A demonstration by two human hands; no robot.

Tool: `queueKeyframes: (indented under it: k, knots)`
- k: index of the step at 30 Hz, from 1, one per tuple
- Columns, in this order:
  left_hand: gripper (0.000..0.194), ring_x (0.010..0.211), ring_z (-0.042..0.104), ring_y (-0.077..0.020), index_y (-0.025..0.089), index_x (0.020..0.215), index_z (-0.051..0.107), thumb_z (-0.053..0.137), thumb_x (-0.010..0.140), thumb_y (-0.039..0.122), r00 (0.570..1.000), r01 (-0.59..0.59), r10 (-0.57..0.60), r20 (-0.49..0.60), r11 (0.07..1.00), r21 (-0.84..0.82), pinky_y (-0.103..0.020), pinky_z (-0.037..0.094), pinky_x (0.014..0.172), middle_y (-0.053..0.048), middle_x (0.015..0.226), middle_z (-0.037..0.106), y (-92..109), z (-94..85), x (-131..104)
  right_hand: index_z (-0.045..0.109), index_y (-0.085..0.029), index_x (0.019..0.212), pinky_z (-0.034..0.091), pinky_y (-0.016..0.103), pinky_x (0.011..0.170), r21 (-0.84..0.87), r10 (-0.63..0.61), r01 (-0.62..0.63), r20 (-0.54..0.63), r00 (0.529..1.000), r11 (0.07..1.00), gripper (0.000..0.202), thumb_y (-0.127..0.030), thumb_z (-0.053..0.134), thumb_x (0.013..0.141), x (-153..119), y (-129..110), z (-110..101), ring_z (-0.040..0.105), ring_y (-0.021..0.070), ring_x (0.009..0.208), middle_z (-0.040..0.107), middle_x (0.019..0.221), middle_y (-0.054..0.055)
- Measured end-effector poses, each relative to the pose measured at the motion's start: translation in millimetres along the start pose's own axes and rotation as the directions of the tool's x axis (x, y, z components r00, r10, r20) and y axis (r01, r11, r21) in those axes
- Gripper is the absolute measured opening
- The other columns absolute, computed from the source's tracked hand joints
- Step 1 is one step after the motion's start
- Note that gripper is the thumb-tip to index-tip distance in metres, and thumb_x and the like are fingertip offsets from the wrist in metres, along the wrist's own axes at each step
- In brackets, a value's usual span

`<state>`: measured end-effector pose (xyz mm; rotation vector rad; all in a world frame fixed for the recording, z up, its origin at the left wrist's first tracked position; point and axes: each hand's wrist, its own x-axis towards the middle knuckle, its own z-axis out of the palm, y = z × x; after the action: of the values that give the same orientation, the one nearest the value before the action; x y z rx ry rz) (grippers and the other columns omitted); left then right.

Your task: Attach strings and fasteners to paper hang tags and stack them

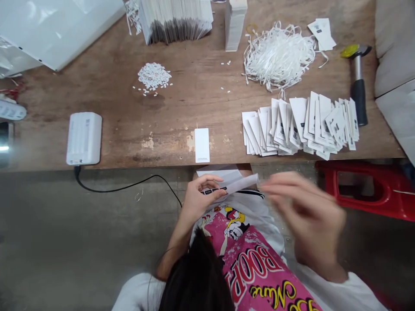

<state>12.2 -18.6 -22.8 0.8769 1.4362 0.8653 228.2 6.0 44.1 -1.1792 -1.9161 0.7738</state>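
A white boxy device [84, 140], trailing a black cable [155, 176], stands near the edge of a wooden worktable [116, 86]. To its right lie a heap of small white pieces [154, 77] and a packed row of cards [178, 21]; a single white card [201, 145] lies at the near edge. Just below it, over the lap, the person's left hand [202, 194] grips a curled label strip [240, 184] bearing black labels [214, 190]. Farther right, tangled white strings [280, 56] sit above overlapping cards [298, 129]. The right hand [309, 214], blurred, hangs beside the strip's free end; whether its fingers hold anything cannot be told. A hammer [358, 82] and a red plastic stool [366, 190] close the right side. The step in hand appears to be handling the labels, with the lone card bare of any black label on its upper face. The next move seems to call for a steady left grip and precise right fingertips.
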Motion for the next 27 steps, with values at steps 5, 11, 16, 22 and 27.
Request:
queueKeyframes:
  k: [5, 11, 16, 22, 27]
  knots:
    - [0.023, 0.068, 0.066, -0.0112, 0.017, 0.079, 0.073, 0.084, 0.063, 0.029, 0.999, 0.013, -0.003, 0.05, 0.981, -0.196, -0.018, 0.05, 0.064, -0.002, 0.072, 0.072, -5, 4.5, -3, 0.069, -0.014, 0.102, 0.054, 0.034, 0.078, 0.023, 0.031, -0.031, -0.024, 0.999, 0.999, 0.022, -0.007, 0.067, 0.081, -10, -2, 63, 0.061, 0.0176, 0.089, 0.067, 0.092, 0.009]
    - [0.024, 0.069, 0.069, -0.0145, 0.016, 0.076, 0.075, 0.082, 0.066, 0.037, 0.995, 0.084, -0.093, -0.019, 0.957, -0.277, -0.022, 0.053, 0.067, -0.007, 0.077, 0.076, -11, 11.0, -7, 0.07, -0.015, 0.1, 0.056, 0.034, 0.084, 0.071, 0.058, -0.05, -0.117, 0.991, 0.996, 0.025, -0.001, 0.065, 0.08, -22, 7, 77, 0.064, 0.0175, 0.094, 0.069, 0.095, 0.009]
    - [0.024, 0.069, 0.068, -0.013, 0.016, 0.074, 0.075, 0.083, 0.064, 0.036, 0.988, 0.075, -0.117, -0.101, 0.934, -0.348, -0.02, 0.052, 0.066, -0.006, 0.076, 0.075, -11, 17.1, -7, 0.07, -0.015, 0.103, 0.057, 0.033, 0.085, 0.029, -0.032, 0.037, -0.159, 0.987, 0.999, 0.032, 0.003, 0.067, 0.077, -24, 8, 80, 0.066, 0.0187, 0.098, 0.07, 0.102, 0.012]
    - [0.033, 0.058, 0.062, -0.0089, 0.016, 0.078, 0.074, 0.085, 0.059, 0.042, 0.962, 0.025, -0.143, -0.234, 0.895, -0.445, -0.016, 0.047, 0.056, -0.002, 0.069, 0.072, -11, 13.6, -7, 0.07, -0.018, 0.103, 0.056, 0.041, 0.079, -0.03, -0.189, 0.187, -0.109, 0.976, 0.982, 0.034, 0.002, 0.067, 0.075, -12, 13, 77, 0.062, 0.0225, 0.097, 0.071, 0.098, 0.01]
    - [0.031, 0.059, 0.064, -0.0089, 0.017, 0.08, 0.074, 0.085, 0.061, 0.039, 0.95, -0.052, -0.072, -0.305, 0.923, -0.381, -0.015, 0.048, 0.056, -0.002, 0.067, 0.072, -14, 9.0, -9, 0.066, -0.017, 0.114, 0.056, 0.041, 0.081, 0.038, -0.11, 0.112, -0.033, 0.993, 0.993, 0.038, -0.005, 0.068, 0.078, 0, 11, 82, 0.062, 0.0216, 0.096, 0.069, 0.098, 0.011]
